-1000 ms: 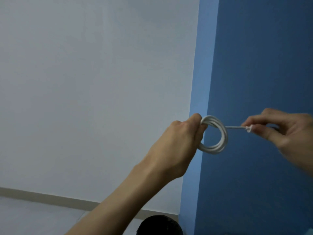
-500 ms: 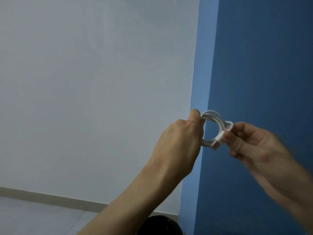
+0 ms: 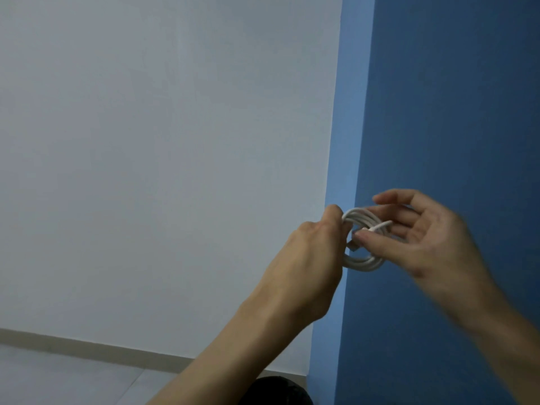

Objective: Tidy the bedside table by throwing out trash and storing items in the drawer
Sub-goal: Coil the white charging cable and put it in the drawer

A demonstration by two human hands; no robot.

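White coiled cable [image 3: 362, 260] is pinched at its left edge by clenched left hand [image 3: 304, 258], its plug end held by half-open right hand [image 3: 423, 238], centre-right of frame.

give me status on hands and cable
Left hand pinching coiled cable. Right hand tucking loose end through coil. Both held in mid-air, nothing blocking.

The right hand [image 3: 432, 238] is motion-blurred; a dark object [image 3: 277, 394] is cut off below.
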